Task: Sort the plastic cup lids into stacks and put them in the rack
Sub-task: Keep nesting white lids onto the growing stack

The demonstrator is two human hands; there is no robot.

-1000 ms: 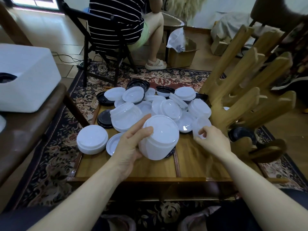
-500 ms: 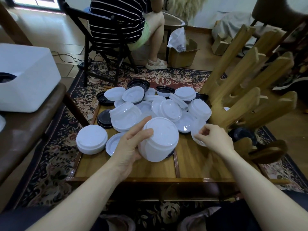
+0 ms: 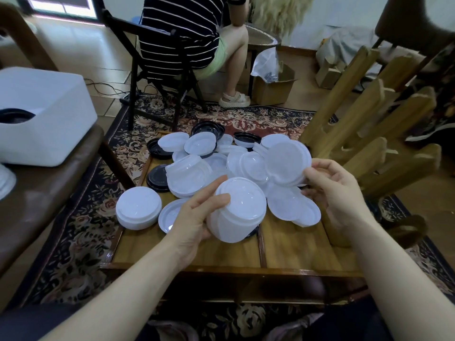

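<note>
From the head view, a stack of white lids (image 3: 240, 212) is tilted above the near middle of the wooden desk (image 3: 221, 252), its top lid clear and domed. The left hand (image 3: 197, 217) reaches in from the near left and cups the stack's left side, fingers (image 3: 214, 185) curled round its rim. Just right of the stack, the right hand (image 3: 337, 190) is raised, pinching a single frosted white lid (image 3: 285, 163) at its right edge between thumb and fingers, face tilted toward the camera. Behind the stack lies a loose heap of white and black lids (image 3: 204, 148). Right of the stack stands the wooden rack (image 3: 364, 134). Left of it rests a short lid stack (image 3: 138, 207).
</note>
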